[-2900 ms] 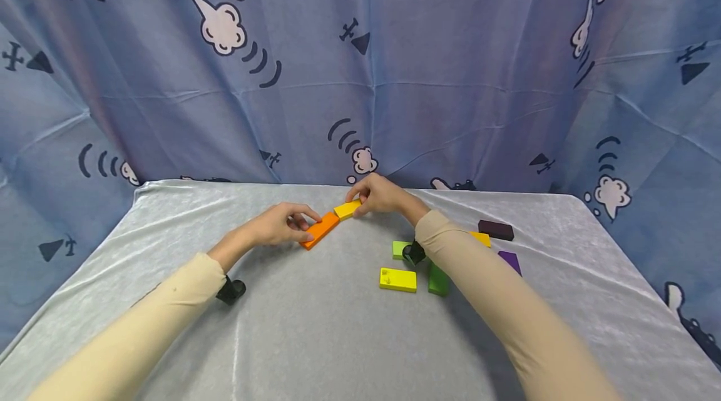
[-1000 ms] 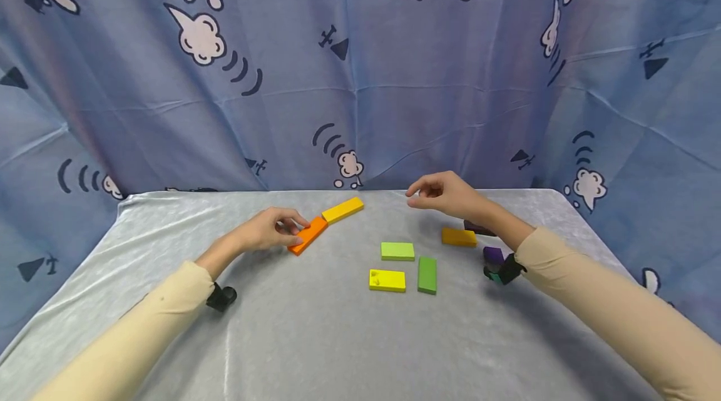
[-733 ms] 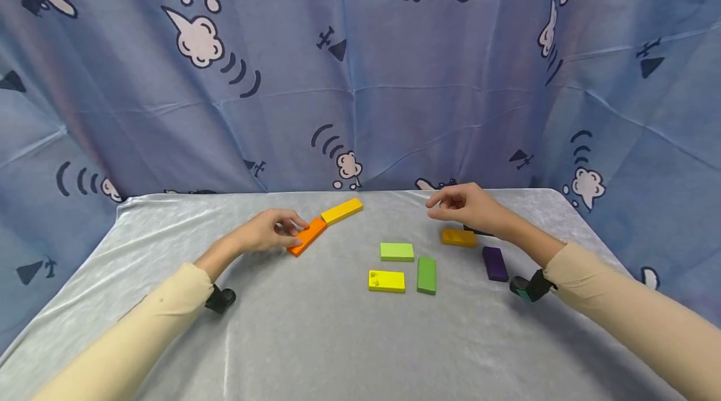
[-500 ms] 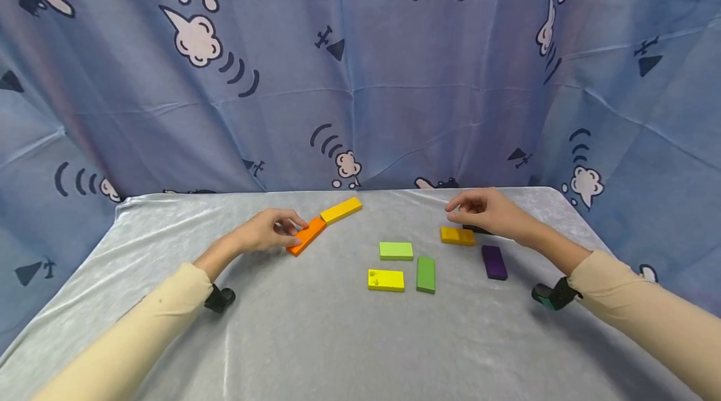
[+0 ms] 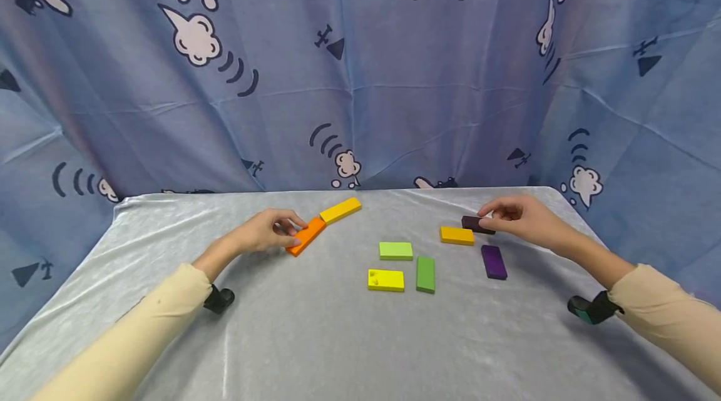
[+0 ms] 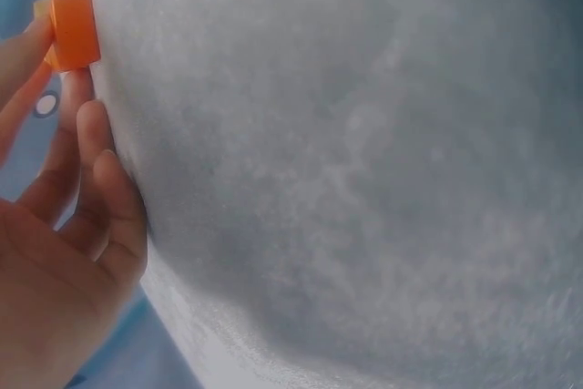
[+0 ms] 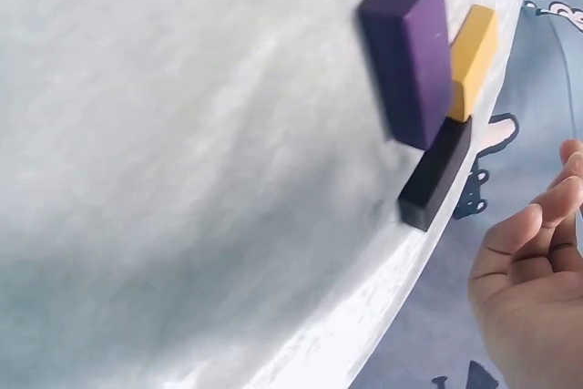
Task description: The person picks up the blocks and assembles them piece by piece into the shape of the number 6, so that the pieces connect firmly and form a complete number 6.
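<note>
My left hand [image 5: 265, 231] holds an orange rectangular block [image 5: 311, 233] between thumb and fingers at the table's left. In the left wrist view the block's orange end [image 6: 76, 26] shows at the fingertips. A yellow block [image 5: 341, 209] lies end to end with it, slanting up to the right. On the other side my right hand [image 5: 524, 223] hovers with bent fingers and nothing in them, overlapping the right end of a dark brown block [image 5: 472, 223] in the head view. The right wrist view has the hand [image 7: 533, 289] apart from that dark block [image 7: 435, 178].
Close to the dark block are an amber block [image 5: 457, 236] and a purple block [image 5: 494, 262]. Nearer the middle lie a light green block [image 5: 395, 251], a bright yellow block [image 5: 385, 280] and a green block [image 5: 425, 274]. A patterned blue curtain [image 5: 439, 76] hangs behind the table.
My right hand has let go of the yellow block beside the orange one and moved right to the dark block. My left hand stays at the orange block.
</note>
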Demonstrator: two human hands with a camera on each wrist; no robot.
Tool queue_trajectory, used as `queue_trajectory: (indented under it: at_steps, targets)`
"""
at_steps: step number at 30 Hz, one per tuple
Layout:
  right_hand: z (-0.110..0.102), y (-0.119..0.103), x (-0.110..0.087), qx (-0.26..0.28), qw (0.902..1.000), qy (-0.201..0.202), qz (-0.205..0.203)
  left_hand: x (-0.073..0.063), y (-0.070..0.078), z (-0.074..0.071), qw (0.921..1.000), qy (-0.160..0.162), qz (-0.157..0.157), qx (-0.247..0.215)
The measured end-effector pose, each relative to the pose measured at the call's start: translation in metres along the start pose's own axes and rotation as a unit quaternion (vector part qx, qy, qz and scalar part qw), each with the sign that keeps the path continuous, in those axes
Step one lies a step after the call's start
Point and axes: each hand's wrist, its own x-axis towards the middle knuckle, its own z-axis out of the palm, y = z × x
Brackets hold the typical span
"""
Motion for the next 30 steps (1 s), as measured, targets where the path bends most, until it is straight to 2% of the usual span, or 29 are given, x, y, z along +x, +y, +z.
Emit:
queue_trajectory:
  at_steps: [8,17,30]
  targets:
    - [-0.002,0.018,-0.012,0.016,0.9996,0.009,-0.022,0.001,0.001,-0.001,1.0000,0.001,-0.002,-0.001]
    - [0.015,0.028,-0.013,0.023,0.9975,0.028,-0.060,0.000,0.000,0.001,0.9999,0.001,-0.010,-0.008]
    - [0.035,0.023,-0.003,-0.012,0.9995,0.002,-0.030,0.000,0.001,0.001,1.0000,0.005,-0.003,-0.005]
